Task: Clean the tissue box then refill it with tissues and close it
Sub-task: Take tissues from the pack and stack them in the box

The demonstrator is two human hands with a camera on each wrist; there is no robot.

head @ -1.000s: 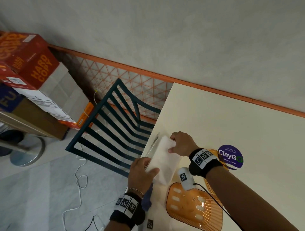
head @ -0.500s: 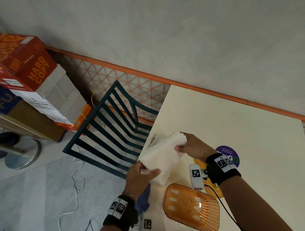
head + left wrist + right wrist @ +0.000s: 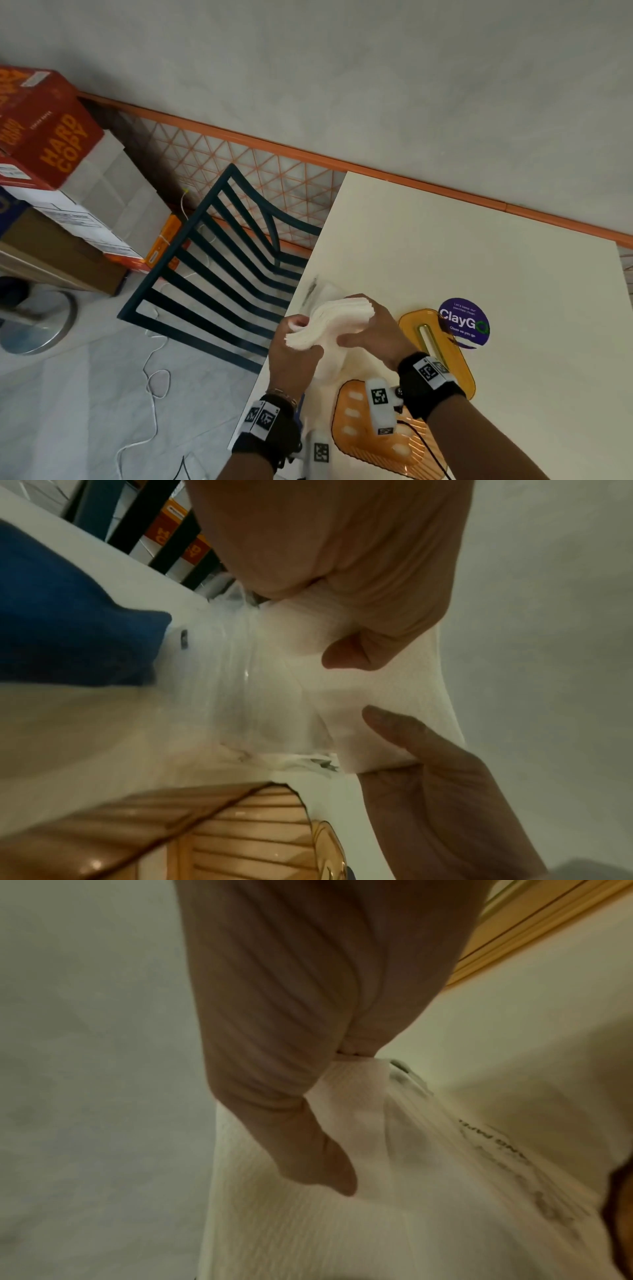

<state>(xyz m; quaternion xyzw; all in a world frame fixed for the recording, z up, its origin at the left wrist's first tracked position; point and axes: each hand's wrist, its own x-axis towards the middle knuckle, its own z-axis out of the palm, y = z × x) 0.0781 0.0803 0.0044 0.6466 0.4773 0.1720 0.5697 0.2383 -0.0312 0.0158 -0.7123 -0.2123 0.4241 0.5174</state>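
Observation:
Both hands hold a thick stack of white tissues [image 3: 334,317] above the table's left edge. My left hand [image 3: 294,341] grips its near left end, thumb on top [image 3: 346,656]. My right hand [image 3: 368,330] grips the far right end, fingers curled round the stack's edge [image 3: 308,1150]. The stack sags between them and its layered edge shows. A clear printed plastic wrapper [image 3: 232,683] hangs under the tissues. The orange tissue box base [image 3: 373,442], with oval holes, lies near me. Its slotted orange lid [image 3: 435,342] lies flat behind the right wrist.
A blue cloth [image 3: 68,615] lies at the table's near left edge. A purple ClayGo sticker [image 3: 466,323] is on the cream table [image 3: 445,246]. A dark green slatted chair [image 3: 219,274] stands left of the table, with stacked cartons [image 3: 58,154] and a white cable [image 3: 154,377] on the floor.
The tissue stack went from lying flat between the hands to raised and bent, with its edge showing. The right hand shifted right and toward me, and the left hand rose with the stack.

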